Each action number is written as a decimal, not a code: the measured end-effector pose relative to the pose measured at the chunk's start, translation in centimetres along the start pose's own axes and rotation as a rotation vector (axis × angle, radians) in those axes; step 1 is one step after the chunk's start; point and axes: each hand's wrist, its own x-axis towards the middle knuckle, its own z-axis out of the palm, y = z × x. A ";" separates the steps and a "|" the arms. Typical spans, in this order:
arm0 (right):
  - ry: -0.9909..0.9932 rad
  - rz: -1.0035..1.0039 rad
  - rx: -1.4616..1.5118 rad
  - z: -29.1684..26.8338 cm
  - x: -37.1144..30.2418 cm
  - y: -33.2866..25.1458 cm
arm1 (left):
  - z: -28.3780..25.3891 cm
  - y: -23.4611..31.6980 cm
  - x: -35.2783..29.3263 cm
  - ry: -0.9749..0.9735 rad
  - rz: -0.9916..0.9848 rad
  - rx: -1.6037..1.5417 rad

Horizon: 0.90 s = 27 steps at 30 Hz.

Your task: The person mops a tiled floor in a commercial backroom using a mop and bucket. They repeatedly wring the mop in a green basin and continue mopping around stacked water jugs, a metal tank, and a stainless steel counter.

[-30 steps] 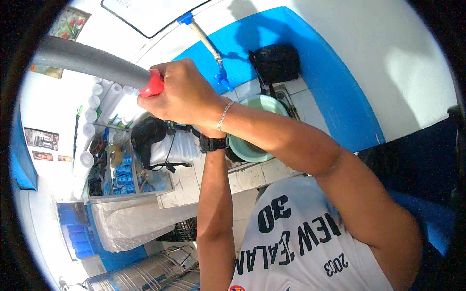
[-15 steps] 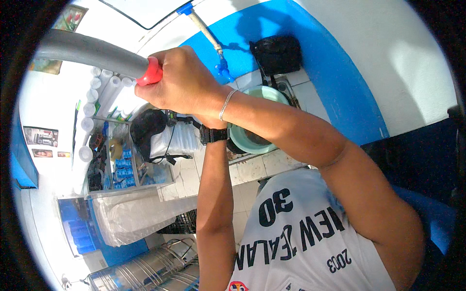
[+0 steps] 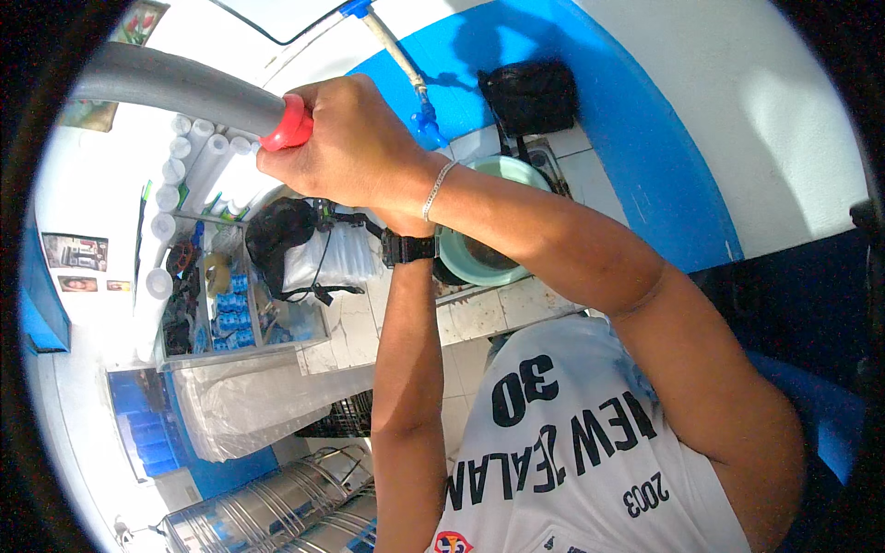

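Note:
A thick grey pipe point(image 3: 184, 85) runs in from the upper left and ends in a red collar-like piece point(image 3: 289, 123). My right hand point(image 3: 348, 138), with a thin bracelet at the wrist, is closed round this red end, its thumb side pressed against it. The back of the hand hides whatever lies inside the fist. My left hand point(image 3: 407, 219) comes up from below, behind my right hand and wrist; its fingers are hidden. A black watch point(image 3: 407, 249) is on the left wrist.
Below the hands, a tiled counter point(image 3: 475, 313) bears a pale green basin point(image 3: 479, 267) and a black cap point(image 3: 277, 235). A divided display case point(image 3: 249, 358) with blue items and white cylinders point(image 3: 159, 284) stands left. A black bag point(image 3: 530, 97) sits by a wall pipe point(image 3: 396, 53).
The view has shifted slightly, and the red end shows a little higher up. My right hand keeps the same grip, and both arms hold nearly the same pose.

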 end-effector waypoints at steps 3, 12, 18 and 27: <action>-0.006 0.005 0.006 0.0 -0.1 0.0 | 2.2 -1.1 -0.6 0.089 0.315 1.061; -0.004 0.030 0.039 0.1 -0.3 -0.3 | 7.5 -1.2 -1.1 0.192 0.413 1.312; -0.019 0.064 0.033 0.4 -0.4 -0.3 | 8.9 -1.6 -1.5 0.238 0.422 1.346; -0.005 0.061 0.042 0.5 -0.4 -0.4 | 6.2 0.3 -1.4 -0.038 0.550 1.640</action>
